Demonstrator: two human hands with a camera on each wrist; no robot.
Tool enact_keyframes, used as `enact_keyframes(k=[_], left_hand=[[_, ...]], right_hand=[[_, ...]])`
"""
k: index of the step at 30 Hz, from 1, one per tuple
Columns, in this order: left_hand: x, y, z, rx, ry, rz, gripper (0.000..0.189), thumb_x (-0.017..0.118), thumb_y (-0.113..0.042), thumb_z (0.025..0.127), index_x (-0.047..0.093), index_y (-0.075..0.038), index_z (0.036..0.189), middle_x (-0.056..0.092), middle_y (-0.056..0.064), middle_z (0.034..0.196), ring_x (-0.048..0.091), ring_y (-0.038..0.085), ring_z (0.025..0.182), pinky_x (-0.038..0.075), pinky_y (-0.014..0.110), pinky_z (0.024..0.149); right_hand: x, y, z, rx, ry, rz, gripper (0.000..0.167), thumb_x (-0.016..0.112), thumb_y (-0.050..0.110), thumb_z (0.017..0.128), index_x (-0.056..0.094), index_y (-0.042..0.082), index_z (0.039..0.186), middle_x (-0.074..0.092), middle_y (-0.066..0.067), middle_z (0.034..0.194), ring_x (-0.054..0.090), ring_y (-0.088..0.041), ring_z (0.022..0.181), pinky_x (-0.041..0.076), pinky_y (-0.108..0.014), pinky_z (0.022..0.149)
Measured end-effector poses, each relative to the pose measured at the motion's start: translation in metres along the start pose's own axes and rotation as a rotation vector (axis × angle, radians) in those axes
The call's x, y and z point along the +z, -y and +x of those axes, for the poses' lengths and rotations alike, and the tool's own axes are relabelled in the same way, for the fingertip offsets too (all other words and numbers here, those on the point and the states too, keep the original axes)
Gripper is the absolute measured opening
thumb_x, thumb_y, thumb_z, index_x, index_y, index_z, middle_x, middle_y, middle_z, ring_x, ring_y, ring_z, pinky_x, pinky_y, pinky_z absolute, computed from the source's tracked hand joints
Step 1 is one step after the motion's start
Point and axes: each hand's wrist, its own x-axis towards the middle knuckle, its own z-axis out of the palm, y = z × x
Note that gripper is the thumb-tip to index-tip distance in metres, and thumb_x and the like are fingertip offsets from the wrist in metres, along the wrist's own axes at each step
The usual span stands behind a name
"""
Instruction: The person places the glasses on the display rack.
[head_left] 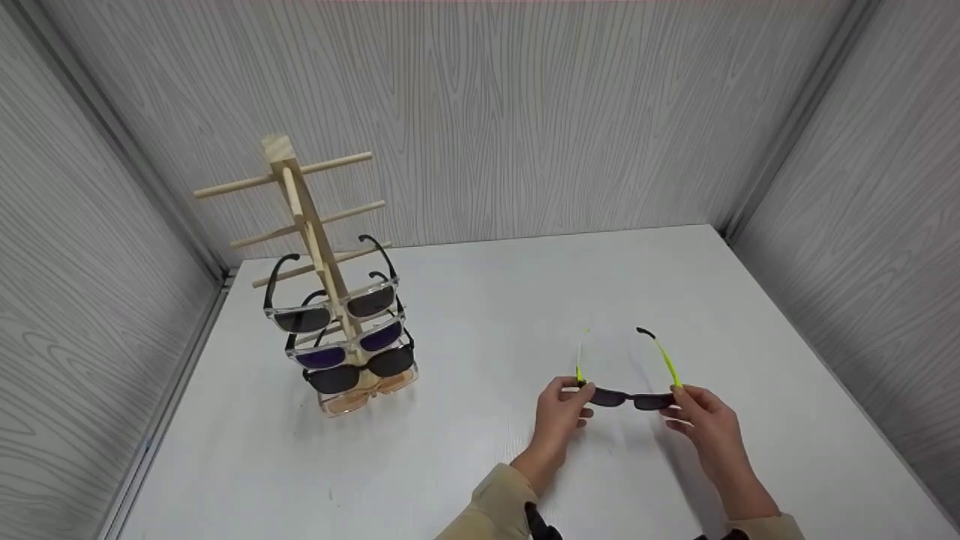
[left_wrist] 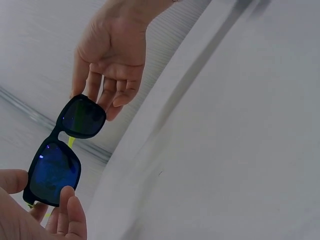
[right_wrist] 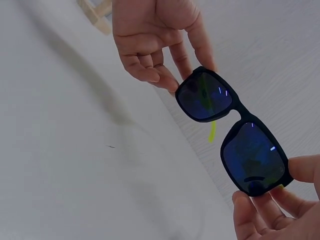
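Observation:
Both hands hold a pair of sunglasses [head_left: 609, 398] with a black frame, dark lenses and yellow-green temples, raised above the white table. My left hand [head_left: 556, 418] pinches the left end of the frame, and my right hand [head_left: 706, 429] pinches the right end. The temples stand unfolded, pointing away from me. In the left wrist view the lenses of the sunglasses [left_wrist: 55, 172] look bluish, with a hand at each end. The right wrist view shows the front of the same sunglasses [right_wrist: 252, 155], gripped at both outer corners.
At the left stands a wooden display rack [head_left: 309, 217] with several crossbars. Sunglasses with clear frames [head_left: 302, 321], black sunglasses [head_left: 336, 379] and orange-tinted glasses [head_left: 346, 405] hang on its lower part. Wood-grain panels [head_left: 480, 112] wall in the white table [head_left: 480, 315].

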Motion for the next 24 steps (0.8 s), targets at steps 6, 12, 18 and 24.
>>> enact_keyframes(k=[6, 12, 18, 24], left_hand=[[-0.008, 0.001, -0.004, 0.002, -0.029, 0.008, 0.027, 0.066, -0.028, 0.086, 0.061, -0.008, 0.103, 0.062, 0.004, 0.084, 0.065, 0.023, 0.069, 0.050, 0.028, 0.059], [-0.018, -0.001, -0.006, 0.028, -0.030, 0.010, 0.030, 0.065, -0.027, 0.087, 0.060, -0.005, 0.106, 0.060, 0.006, 0.086, 0.065, 0.023, 0.070, 0.051, 0.029, 0.061], [-0.029, -0.003, -0.009, 0.049, -0.041, 0.015, 0.030, 0.065, -0.027, 0.086, 0.060, -0.005, 0.106, 0.059, 0.006, 0.086, 0.065, 0.026, 0.071, 0.052, 0.031, 0.061], [-0.040, -0.013, -0.020, 0.059, -0.041, 0.026, 0.024, 0.062, -0.021, 0.089, 0.061, -0.003, 0.105, 0.059, 0.013, 0.088, 0.064, 0.021, 0.065, 0.053, 0.037, 0.064]], right_hand=[[0.008, -0.003, -0.001, -0.001, 0.011, -0.008, 0.045, 0.066, 0.029, 0.087, 0.051, -0.003, 0.115, 0.064, -0.002, 0.094, 0.064, -0.019, 0.088, 0.052, -0.031, 0.076], [0.016, -0.004, -0.002, -0.019, 0.022, -0.023, 0.041, 0.065, 0.028, 0.088, 0.054, -0.001, 0.114, 0.062, -0.004, 0.098, 0.064, -0.018, 0.090, 0.052, -0.032, 0.077], [0.025, -0.005, -0.004, -0.028, 0.034, -0.020, 0.045, 0.062, 0.025, 0.091, 0.052, -0.006, 0.121, 0.061, -0.007, 0.100, 0.064, -0.019, 0.091, 0.052, -0.033, 0.077], [0.034, -0.006, -0.007, -0.017, 0.065, -0.032, 0.047, 0.061, 0.023, 0.091, 0.050, -0.008, 0.124, 0.063, -0.009, 0.101, 0.064, -0.020, 0.091, 0.052, -0.033, 0.077]])
